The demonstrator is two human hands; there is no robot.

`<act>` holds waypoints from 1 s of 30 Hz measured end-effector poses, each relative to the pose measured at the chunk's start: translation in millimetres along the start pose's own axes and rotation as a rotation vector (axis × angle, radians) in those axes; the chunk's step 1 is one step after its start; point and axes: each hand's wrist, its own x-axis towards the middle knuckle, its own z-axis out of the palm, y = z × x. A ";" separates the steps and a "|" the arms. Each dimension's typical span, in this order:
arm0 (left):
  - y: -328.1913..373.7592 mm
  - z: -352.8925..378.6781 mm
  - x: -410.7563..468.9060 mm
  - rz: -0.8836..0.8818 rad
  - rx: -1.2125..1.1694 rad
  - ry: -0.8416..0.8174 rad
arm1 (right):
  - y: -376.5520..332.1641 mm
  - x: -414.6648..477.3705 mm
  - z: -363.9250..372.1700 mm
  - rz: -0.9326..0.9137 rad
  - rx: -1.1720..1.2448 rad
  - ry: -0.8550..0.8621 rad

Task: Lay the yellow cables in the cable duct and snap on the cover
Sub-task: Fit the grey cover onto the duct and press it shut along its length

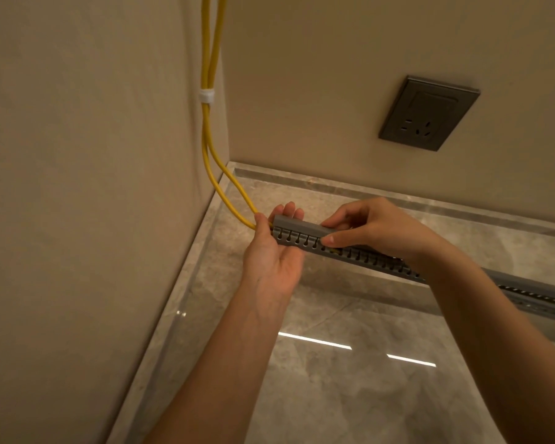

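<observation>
Two yellow cables (209, 123) hang down the wall corner, bound by a white tie (206, 96), and curve into the left end of a grey slotted cable duct (366, 256). The duct runs from centre to the right edge, held above the floor. A grey cover (302, 226) lies on top of the duct's left end. My left hand (274, 251) grips that end from below, thumb by the cables' entry. My right hand (375, 229) pinches the cover and duct from above, thumb on the slotted side.
A dark wall socket (428, 113) sits on the back wall at upper right. Beige walls meet in a corner at left. A glossy marble floor (334, 379) with a stone skirting (350, 184) lies below.
</observation>
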 end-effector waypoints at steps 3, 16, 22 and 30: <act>-0.9 3.8 -0.4 0.005 -0.027 0.041 | 1.0 -1.8 2.0 -0.027 -0.001 0.038; -0.8 14.7 -0.3 -0.012 -0.003 0.145 | 0.8 -29.7 50.4 -0.394 -0.924 0.472; 0.3 7.7 0.4 -0.027 -0.016 0.078 | 1.4 -21.7 68.9 -0.454 -1.010 0.698; 8.3 -30.6 -14.7 0.620 0.681 0.115 | 0.3 -17.5 64.3 -0.319 -0.981 0.563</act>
